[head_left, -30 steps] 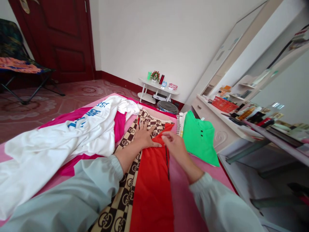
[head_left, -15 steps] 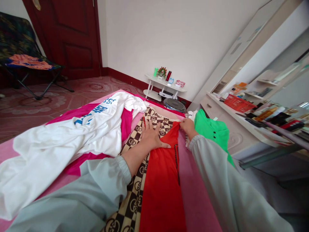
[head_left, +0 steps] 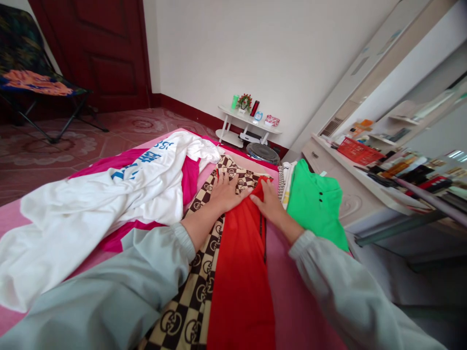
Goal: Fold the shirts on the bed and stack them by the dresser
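My left hand (head_left: 226,192) lies flat with fingers spread, across the top of a brown-and-beige checked garment (head_left: 204,287) and the edge of a long red garment (head_left: 242,272). Beside it, my right hand (head_left: 272,201) is closed on the upper right edge of the red garment, thumb toward the left hand. A dark zip strip runs down the red garment's right side. This red cloth overlaps the checked one lengthwise. To the left spreads a white top (head_left: 146,189) with blue lettering, on bright pink cloth (head_left: 191,182).
A green shirt (head_left: 315,201) and white folded clothes (head_left: 287,182) lie to the right on the pink bed (head_left: 295,311). Beyond stands a small white shelf (head_left: 251,119). A dresser with a red basket (head_left: 361,150) is at right, a folding chair (head_left: 40,87) at far left.
My right hand has moved left and closer to my left hand, bringing the red edge inward and up. My left hand has stayed almost in place.
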`<state>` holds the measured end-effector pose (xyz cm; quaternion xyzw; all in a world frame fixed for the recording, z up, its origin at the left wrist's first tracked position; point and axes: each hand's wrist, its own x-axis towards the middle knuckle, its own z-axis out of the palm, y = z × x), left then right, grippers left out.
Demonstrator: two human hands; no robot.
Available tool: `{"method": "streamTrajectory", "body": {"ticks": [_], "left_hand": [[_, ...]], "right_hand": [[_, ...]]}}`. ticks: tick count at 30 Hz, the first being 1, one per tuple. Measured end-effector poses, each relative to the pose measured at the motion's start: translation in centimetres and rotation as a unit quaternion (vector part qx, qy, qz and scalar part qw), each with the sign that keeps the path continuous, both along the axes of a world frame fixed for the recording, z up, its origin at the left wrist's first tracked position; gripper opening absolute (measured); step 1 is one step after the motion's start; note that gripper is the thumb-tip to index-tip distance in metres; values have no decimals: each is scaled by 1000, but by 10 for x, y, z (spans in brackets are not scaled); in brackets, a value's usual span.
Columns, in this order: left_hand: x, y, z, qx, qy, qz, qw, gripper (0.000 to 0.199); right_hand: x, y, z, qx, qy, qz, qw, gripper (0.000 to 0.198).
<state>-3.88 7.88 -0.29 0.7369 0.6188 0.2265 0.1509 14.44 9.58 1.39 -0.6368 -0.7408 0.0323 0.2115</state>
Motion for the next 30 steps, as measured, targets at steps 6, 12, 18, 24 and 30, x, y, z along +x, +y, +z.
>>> {"method": "streamTrajectory", "body": {"ticks": [6,12,18,24,30], "left_hand": [[-9,6,0,34,-99,-27,994,80],[-21,-10,10,14,-154,-85,984,72],[-52,-71,25,-68,-86,-209,972,89],[-105,-178,35,-58,-71,-318,944,54],[-136,-264,56,-95,-97,-394,909,29]], "right_hand": [[-21,-158,10,13,35,175,984,42],[-25,-287,36,1,55,224,973,25],[-28,-335,31,62,-9,319,946,40],[-37,-351,27,49,-88,334,937,39],[-45,-355,33,-26,-96,297,950,29]]}}
